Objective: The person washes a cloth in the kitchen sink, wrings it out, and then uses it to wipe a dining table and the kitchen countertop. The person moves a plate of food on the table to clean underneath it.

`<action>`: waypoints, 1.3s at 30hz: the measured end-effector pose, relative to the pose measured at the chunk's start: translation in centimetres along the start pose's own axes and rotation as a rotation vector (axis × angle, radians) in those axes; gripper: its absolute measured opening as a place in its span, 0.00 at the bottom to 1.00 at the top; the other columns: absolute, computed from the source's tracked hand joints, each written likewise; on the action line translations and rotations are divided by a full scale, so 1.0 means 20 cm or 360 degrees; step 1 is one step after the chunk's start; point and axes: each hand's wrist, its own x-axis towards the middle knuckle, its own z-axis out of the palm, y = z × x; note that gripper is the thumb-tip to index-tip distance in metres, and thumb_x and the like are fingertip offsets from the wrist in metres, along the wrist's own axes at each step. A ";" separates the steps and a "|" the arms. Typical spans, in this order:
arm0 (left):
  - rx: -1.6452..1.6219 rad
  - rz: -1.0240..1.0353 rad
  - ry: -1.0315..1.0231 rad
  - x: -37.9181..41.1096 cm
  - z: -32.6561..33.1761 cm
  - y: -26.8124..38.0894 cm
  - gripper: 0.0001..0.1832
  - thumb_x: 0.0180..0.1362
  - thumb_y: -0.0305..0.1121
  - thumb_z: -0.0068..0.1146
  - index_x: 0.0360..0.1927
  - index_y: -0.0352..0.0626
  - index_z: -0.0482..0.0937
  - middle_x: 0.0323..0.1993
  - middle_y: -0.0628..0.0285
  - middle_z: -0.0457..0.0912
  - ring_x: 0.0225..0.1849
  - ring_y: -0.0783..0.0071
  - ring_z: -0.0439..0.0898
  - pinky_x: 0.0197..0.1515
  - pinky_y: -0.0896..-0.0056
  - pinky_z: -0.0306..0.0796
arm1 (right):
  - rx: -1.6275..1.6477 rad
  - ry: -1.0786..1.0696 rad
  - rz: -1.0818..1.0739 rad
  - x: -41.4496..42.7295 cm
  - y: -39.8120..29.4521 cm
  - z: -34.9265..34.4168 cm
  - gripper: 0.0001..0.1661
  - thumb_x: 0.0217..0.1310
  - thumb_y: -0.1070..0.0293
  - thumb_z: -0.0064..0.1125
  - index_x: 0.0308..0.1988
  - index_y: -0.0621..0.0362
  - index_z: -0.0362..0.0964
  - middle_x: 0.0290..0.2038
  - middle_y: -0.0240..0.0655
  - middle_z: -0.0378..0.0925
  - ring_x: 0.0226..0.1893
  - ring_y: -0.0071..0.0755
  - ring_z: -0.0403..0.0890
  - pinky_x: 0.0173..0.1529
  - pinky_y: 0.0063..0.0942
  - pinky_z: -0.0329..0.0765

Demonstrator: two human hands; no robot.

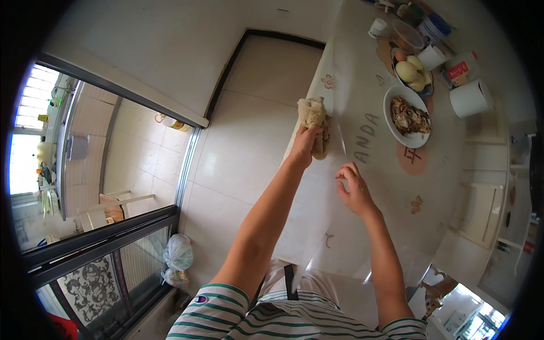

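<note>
My left hand [307, 144] is closed around a bunched beige cloth [313, 114], at the left edge of a table with a pale printed cover [382, 187]. To its right, my right hand [355, 189] is over the cover with curled fingers, thumb apart from the fingertips, and no object visible in it. Beyond it, a white oval dish [389, 123] holds dark brown shredded or chopped food [408, 117]. Behind that dish stands a bowl [428, 91] of pale, rounded food pieces with a brown egg [400, 55].
A white paper roll [469, 98], a white cup [431, 57], a clear plastic tub [408, 35] and a blue-lidded container [434, 29] line the table's far right. Tied plastic bags [177, 253] lie on the floor by the sliding door. A dog [435, 295] is at lower right.
</note>
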 end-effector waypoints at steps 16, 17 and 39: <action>0.1014 0.0017 -0.0510 -0.49 -0.16 -0.32 0.20 0.55 0.29 0.52 0.53 0.39 0.71 0.35 0.64 0.76 0.35 0.78 0.70 0.41 0.74 0.65 | 0.0327 0.0594 0.0141 -0.18 0.12 0.09 0.15 0.49 0.88 0.51 0.37 0.60 0.64 0.49 0.47 0.63 0.47 0.49 0.74 0.46 0.35 0.76; 0.0916 -0.0045 -0.0494 -0.55 -0.17 -0.34 0.16 0.57 0.29 0.50 0.50 0.39 0.72 0.32 0.69 0.72 0.33 0.81 0.67 0.36 0.76 0.63 | 0.0618 0.0740 0.0203 -0.17 0.12 0.10 0.16 0.48 0.89 0.50 0.38 0.60 0.64 0.51 0.46 0.62 0.48 0.47 0.74 0.47 0.33 0.76; 0.1426 0.1033 -0.0352 -0.16 0.19 -0.36 0.33 0.50 0.27 0.52 0.63 0.44 0.62 0.64 0.44 0.60 0.63 0.45 0.63 0.63 0.57 0.60 | 0.0615 0.0476 0.0417 -0.21 0.21 0.11 0.25 0.63 0.85 0.35 0.59 0.66 0.62 0.48 0.42 0.76 0.48 0.32 0.78 0.56 0.30 0.74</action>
